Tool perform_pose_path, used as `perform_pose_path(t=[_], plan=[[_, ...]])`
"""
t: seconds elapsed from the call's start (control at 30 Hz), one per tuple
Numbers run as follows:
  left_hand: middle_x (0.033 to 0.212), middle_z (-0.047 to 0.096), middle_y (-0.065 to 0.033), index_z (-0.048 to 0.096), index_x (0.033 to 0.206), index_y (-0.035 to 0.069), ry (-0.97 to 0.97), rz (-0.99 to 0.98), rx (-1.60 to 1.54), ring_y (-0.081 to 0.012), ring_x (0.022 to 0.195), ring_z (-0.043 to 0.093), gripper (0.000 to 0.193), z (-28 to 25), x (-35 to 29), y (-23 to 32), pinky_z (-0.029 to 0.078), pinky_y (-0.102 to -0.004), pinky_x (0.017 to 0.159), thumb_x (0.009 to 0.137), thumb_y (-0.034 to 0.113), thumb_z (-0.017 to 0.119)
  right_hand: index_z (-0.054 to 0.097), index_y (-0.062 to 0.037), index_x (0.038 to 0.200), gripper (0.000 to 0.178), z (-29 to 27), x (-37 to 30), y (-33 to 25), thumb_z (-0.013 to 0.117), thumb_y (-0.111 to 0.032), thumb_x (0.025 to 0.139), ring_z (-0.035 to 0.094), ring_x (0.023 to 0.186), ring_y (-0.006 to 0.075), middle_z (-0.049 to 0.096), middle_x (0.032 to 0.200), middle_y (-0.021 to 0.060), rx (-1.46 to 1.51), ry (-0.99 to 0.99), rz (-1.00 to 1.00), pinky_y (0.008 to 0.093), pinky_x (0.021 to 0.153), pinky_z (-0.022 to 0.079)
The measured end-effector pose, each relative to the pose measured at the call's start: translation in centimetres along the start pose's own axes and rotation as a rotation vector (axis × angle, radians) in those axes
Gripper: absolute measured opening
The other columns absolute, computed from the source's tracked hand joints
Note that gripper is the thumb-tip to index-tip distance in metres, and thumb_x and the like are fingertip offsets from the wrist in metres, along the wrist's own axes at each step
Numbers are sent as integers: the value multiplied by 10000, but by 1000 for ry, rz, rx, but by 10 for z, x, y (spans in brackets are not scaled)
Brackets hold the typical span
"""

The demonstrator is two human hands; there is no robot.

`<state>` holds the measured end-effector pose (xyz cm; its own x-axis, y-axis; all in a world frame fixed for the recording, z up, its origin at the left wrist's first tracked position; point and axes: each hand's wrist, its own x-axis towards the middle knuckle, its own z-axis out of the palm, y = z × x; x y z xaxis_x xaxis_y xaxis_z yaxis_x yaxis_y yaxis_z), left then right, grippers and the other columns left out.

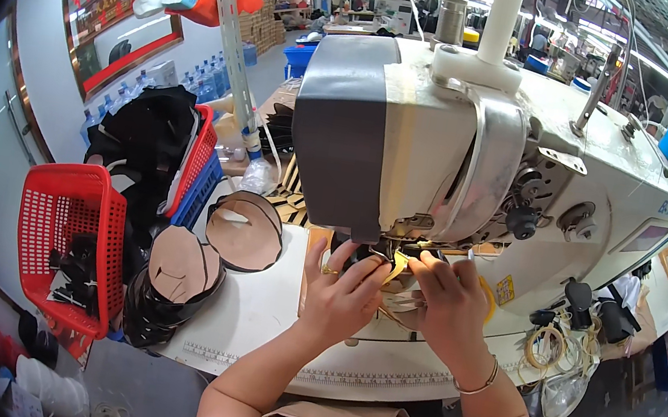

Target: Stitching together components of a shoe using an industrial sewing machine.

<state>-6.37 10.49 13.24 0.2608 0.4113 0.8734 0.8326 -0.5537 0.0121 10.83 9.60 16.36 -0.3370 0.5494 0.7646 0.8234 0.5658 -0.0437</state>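
Both of my hands are under the head of a large white and grey sewing machine (345,133), close to its needle area. My left hand (342,300) has its fingers bent and closed at a narrow yellow strip (399,267), a ring on one finger. From the other side, my right hand (450,299) pinches the same strip with thumb and fingertips. A dark piece shows partly behind the left fingers; its shape is hidden by the hand and machine. Bright lamp light falls on the strip between the hands.
Round beige pieces with black edging (245,231) lie stacked left on the white table (249,317). A red basket (118,263) with black scraps stands further left, near a heap of black fabric (144,124). Cords and tape rolls (545,347) hang at the right edge.
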Motion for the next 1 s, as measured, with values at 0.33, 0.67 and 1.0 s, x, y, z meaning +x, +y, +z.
perform_pose_path(t=[0.33, 0.67, 1.0], plan=[[893, 603, -1, 643, 852, 118, 3, -6, -109, -231, 944, 551, 235, 1, 7, -8, 382, -424, 911, 625, 56, 641, 480, -60, 1148, 593, 3, -12, 9, 666, 20, 590, 510, 690, 252, 543, 1023, 112, 444, 32, 400, 345, 649, 462], [854, 605, -33, 640, 852, 78, 24, 14, -216, -246, 872, 590, 250, 5, 9, -13, 490, -328, 713, 613, 10, 667, 444, -71, 1055, 546, 11, -17, 11, 673, 32, 570, 524, 919, 305, 464, 1111, 110, 324, 43, 270, 355, 701, 462], [818, 601, -33, 625, 781, 76, 39, -24, -263, -235, 801, 587, 190, 12, 8, -18, 470, -318, 632, 613, -9, 649, 447, -63, 894, 391, 20, -26, 16, 696, 22, 605, 475, 632, 130, 513, 831, 44, 529, 93, 436, 251, 546, 416]])
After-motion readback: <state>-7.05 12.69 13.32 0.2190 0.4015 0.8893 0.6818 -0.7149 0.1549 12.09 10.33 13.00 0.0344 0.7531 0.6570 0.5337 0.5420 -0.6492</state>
